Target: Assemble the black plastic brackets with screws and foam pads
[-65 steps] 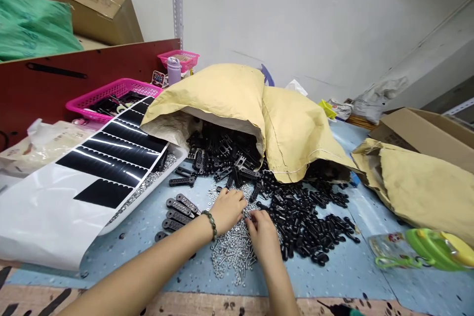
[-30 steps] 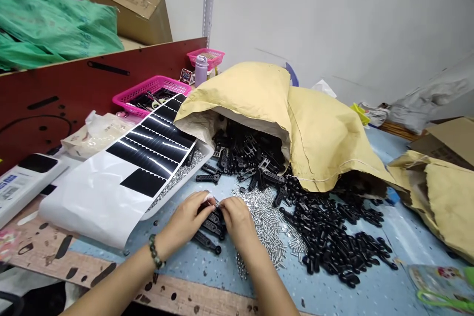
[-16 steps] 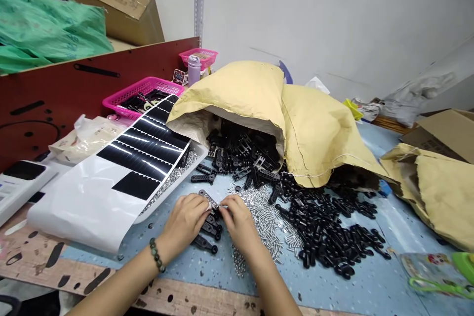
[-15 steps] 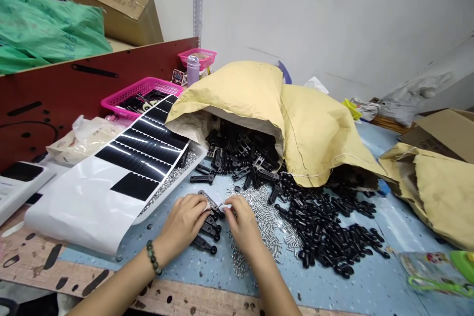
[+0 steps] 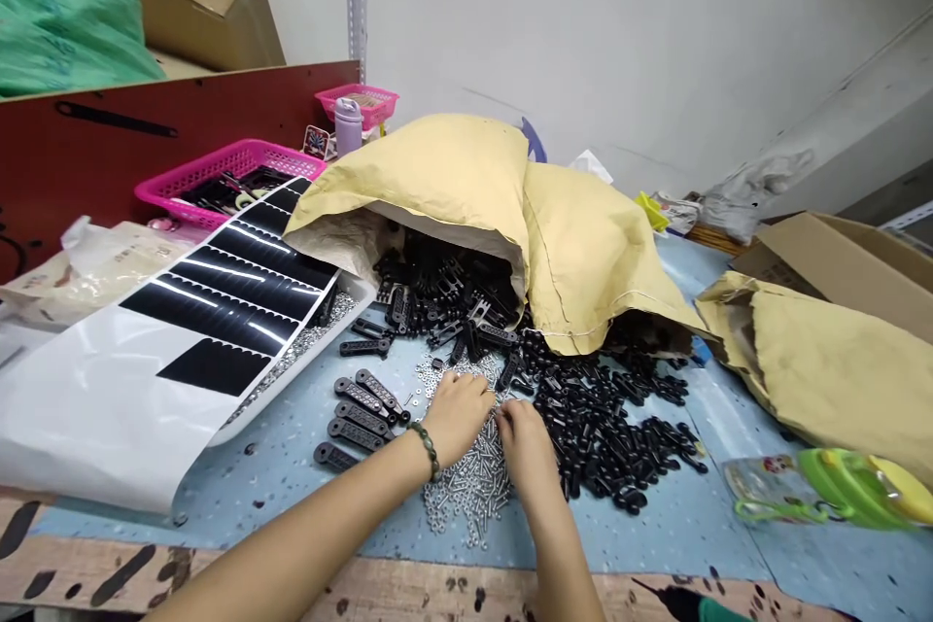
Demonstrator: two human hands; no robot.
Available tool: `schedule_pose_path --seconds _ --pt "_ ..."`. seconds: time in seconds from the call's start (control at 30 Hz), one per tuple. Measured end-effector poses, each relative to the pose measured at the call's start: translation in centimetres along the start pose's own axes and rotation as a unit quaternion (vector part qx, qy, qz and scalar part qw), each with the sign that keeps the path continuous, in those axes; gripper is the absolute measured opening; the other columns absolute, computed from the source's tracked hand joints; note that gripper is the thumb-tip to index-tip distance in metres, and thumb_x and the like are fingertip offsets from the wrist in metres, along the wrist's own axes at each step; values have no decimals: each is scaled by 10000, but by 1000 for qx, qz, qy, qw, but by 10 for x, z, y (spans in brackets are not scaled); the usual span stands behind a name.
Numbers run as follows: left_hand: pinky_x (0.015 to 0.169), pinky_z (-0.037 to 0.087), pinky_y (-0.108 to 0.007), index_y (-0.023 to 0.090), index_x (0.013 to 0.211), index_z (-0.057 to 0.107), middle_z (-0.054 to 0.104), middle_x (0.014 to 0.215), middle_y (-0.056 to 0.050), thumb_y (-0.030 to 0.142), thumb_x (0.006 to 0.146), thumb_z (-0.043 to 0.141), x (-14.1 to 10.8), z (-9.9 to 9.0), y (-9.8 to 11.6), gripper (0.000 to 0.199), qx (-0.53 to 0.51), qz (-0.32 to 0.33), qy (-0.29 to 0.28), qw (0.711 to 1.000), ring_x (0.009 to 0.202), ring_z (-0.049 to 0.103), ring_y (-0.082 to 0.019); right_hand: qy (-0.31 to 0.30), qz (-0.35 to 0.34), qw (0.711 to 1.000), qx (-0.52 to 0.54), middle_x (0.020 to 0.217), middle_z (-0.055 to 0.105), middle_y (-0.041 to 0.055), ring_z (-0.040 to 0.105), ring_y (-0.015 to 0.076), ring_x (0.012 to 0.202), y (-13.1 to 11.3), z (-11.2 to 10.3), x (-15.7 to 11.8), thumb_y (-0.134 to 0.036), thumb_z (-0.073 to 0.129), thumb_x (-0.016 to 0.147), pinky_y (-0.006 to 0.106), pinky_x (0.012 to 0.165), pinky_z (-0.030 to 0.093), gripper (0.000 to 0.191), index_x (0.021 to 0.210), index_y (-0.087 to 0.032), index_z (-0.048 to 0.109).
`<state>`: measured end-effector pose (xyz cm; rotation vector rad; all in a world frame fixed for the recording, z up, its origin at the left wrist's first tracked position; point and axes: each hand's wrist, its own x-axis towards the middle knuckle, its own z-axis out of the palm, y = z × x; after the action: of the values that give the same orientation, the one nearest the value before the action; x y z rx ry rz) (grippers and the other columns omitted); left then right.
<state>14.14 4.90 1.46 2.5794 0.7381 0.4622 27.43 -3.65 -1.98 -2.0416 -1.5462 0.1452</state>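
Over the heap of small metal screws [image 5: 470, 498] at the middle of the blue-covered counter [image 5: 288, 505], both hands reach in close to each other, near but apart. The left grip [image 5: 458, 416] comes down palm-first on the far part of the heap, its fingers bent into the screws; the fingertips are hidden, so I cannot tell whether they are parted or closed on a piece. The right grip [image 5: 528, 447] sits just beside it at the heap's right edge, thumb and forefinger drawn near each other among the screws; whether anything is pinched there I cannot tell.

The screws thus lie beneath and between the two grips, and spread towards the person below them. Small loose nuts or washers seem mixed in, too small to tell surely. A beaded bracelet [image 5: 425, 450] circles the left wrist.

To the left of the left grip, near its wrist, several long black arms [image 5: 357, 416] lie roughly side by side on the counter. Right of the right grip, just beside it, spreads a broad pile of small black parts [image 5: 608, 428]. Beyond the hands, a paper sack [image 5: 437, 165] lies with its mouth open towards them, black pieces spilling out. Further left, a white tray [image 5: 331, 335] of metal bits is partly covered by a glossy sheet [image 5: 80, 398].
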Motion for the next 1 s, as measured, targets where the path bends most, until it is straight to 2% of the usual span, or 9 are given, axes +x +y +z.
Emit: schedule_pose_path --seconds 0.1,0.23,0.37,0.47,0.57,0.63,0.7,0.83,1.0 --pt "852 389 -443 165 792 611 616 924 -77 60 881 521 3 5 0 164 -16 -14 5 1000 944 537 -265 19 -1 1000 22 867 597 87 577 229 805 1 -4 -1 -272 364 924 367 727 478 221 842 -203 557" --pt "805 421 -380 180 850 597 610 950 -65 124 919 501 -1 -5 -5 131 -75 -46 22 996 931 545 -242 44 26 993 107 872 644 76 613 197 778 -3 -11 -6 -320 409 931 323 718 498 193 936 -196 557" --pt "665 458 -278 198 932 562 612 840 -13 210 982 387 -16 -31 -20 183 -164 -95 52 981 752 584 -169 28 59 963 260 827 657 47 629 183 744 -31 -8 -4 -325 536 866 292 694 510 140 895 -198 588" --pt "596 462 -258 205 1050 560 610 794 -2 304 1005 310 -47 -59 -42 272 -205 -154 93 962 670 590 -156 -23 28 948 318 817 656 39 628 178 752 -62 6 4 -277 542 857 280 683 510 116 883 -198 623" --pt "718 486 -298 213 1045 618 632 922 -35 366 969 379 -85 -81 -64 293 -228 -197 132 944 786 612 -184 -61 -42 949 305 837 655 38 623 172 773 -90 25 14 -206 516 863 281 704 501 142 854 -208 657" --pt "816 482 -324 224 1018 647 641 1027 -47 371 947 412 -106 -88 -73 286 -245 -205 125 939 912 618 -212 -84 -89 953 276 858 655 39 624 173 803 -103 37 21 -164 519 860 287 741 496 151 870 -211 662" --pt "859 475 -343 231 1041 641 657 1041 -46 364 936 434 -119 -90 -75 268 -243 -215 105 940 971 618 -231 -116 -127 962 213 869 649 39 620 175 827 -111 44 26 -122 523 859 286 766 488 160 885 -208 655" --pt "770 490 -337 230 1028 587 674 912 -24 315 933 460 -125 -84 -69 180 -198 -230 90 949 868 639 -220 -162 -161 969 97 845 612 30 584 185 786 -121 45 32 -45 500 850 286 711 463 208 923 -204 613" --pt "758 481 -332 223 928 575 627 915 -35 225 964 396 -124 -65 -62 183 -96 -133 107 980 869 596 -209 -174 -186 965 67 818 570 23 545 192 758 -127 39 35 -86 524 873 280 663 431 163 817 -217 601"
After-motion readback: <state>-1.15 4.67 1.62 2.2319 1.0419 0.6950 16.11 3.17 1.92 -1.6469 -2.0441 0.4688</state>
